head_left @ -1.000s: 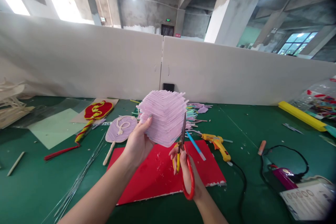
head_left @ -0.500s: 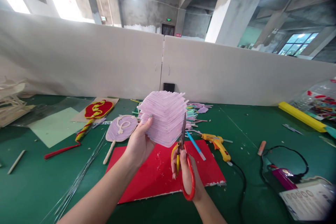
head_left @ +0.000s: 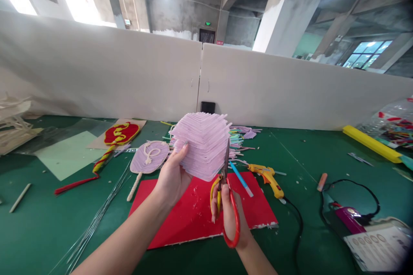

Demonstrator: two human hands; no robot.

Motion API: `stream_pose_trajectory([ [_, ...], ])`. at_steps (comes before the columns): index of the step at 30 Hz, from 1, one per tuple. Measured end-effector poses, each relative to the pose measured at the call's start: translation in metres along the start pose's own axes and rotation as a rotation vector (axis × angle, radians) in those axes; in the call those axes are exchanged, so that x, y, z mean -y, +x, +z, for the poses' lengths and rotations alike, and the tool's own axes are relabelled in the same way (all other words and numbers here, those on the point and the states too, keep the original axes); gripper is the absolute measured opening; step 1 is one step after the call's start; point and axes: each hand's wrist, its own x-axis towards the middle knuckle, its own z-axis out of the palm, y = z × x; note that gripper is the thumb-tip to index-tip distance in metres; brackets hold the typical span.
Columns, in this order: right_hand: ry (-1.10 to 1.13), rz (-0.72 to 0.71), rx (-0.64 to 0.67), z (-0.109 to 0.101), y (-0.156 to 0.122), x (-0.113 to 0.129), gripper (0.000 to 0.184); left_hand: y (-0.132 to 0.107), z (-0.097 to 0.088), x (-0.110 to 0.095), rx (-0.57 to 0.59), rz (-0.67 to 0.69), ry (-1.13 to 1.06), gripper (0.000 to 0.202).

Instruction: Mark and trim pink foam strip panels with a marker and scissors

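My left hand (head_left: 174,176) pinches the left edge of a lilac pipe-cleaner panel (head_left: 204,144), its strips laid in a chevron pattern. The panel is held up above a red board (head_left: 180,210); its left edge looks rounded, while strip ends stick out at the upper right. In my right hand (head_left: 232,215) is a pair of scissors (head_left: 225,167) with one red and one yellow handle loop. The blades point upward along the panel's right edge. Whether they touch the panel I cannot tell. Part of my right fingers is hidden behind the handles.
A lilac fan (head_left: 150,157) and a red-and-yellow fan (head_left: 121,134) lie at left, near thin wires (head_left: 100,215). Right of the board are a blue pen (head_left: 241,179) and a yellow glue gun (head_left: 267,178) with its cord. Pipe-cleaner pieces (head_left: 238,139) lie behind the panel.
Hardly anything differs. The scissors and my right hand have shifted very slightly downward; the lilac panel stays in my left hand in nearly the same place.
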Motion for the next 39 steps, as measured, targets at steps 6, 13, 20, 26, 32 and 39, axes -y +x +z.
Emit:
stream_pose_trajectory([
  [6,0.021,0.037,-0.023,0.0004,0.0005,-0.0015,0.059,0.0016,-0.0006,-0.0001,-0.017,-0.009,0.007,0.033],
  [13,0.054,0.097,-0.056,0.0041,-0.0001,-0.0003,0.064,0.0013,-0.0002,0.0010,-0.057,-0.028,-0.008,0.030],
  [20,-0.019,0.077,-0.088,0.0027,0.0009,0.0022,0.065,0.0012,0.0002,0.0001,-0.054,-0.020,-0.005,0.029],
  [26,-0.025,0.100,-0.143,0.0065,0.0019,-0.0016,0.064,0.0014,-0.0004,-0.0003,-0.032,-0.036,-0.011,0.030],
  [32,-0.021,0.055,-0.054,0.0031,0.0027,0.0006,0.061,0.0031,-0.0034,-0.0014,-0.013,-0.019,-0.017,0.030],
  [39,0.150,0.064,0.042,0.0020,0.0048,0.0058,0.067,0.0042,-0.0038,-0.0020,-0.014,-0.033,-0.008,0.028],
])
